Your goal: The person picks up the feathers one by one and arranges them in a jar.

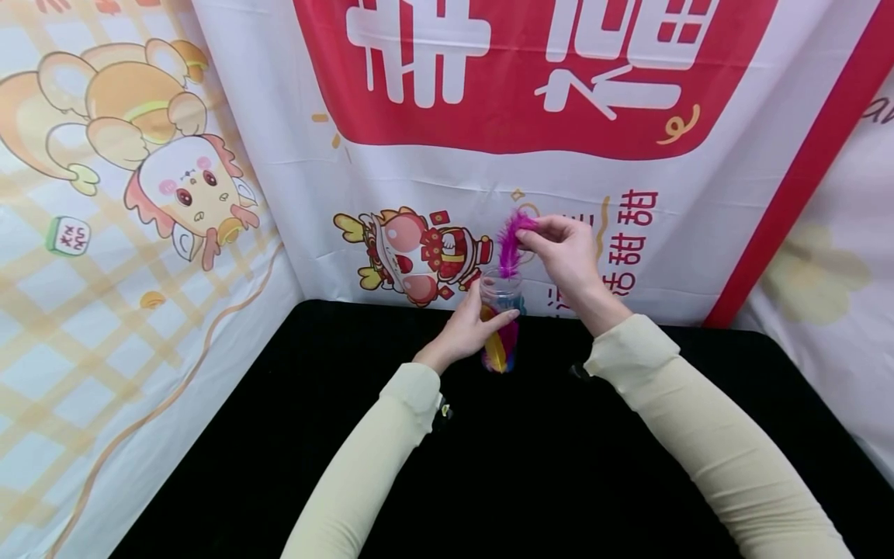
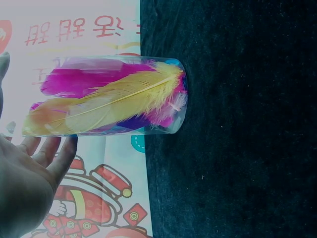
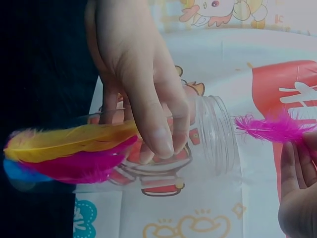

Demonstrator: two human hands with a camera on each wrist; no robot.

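A clear jar [image 1: 500, 291] with a threaded open mouth stands on the black table, gripped round its side by my left hand [image 1: 466, 324]. Inside the jar lie yellow [image 2: 114, 101], magenta [image 2: 89, 79] and blue feathers, gathered toward its bottom. Above the mouth my right hand [image 1: 569, 252] pinches a fluffy magenta feather [image 1: 513, 239] between thumb and fingers. In the right wrist view the tip of that feather [image 3: 272, 127] points at the jar's mouth [image 3: 218, 134], just outside the rim. The left thumb [image 3: 153, 129] lies across the jar's wall.
The black-covered table [image 1: 531, 466] spreads out in front of the forearms. Right behind the jar hangs a white and red printed cloth [image 1: 419, 178], and a yellow checked cloth [image 1: 140, 310] closes the left side.
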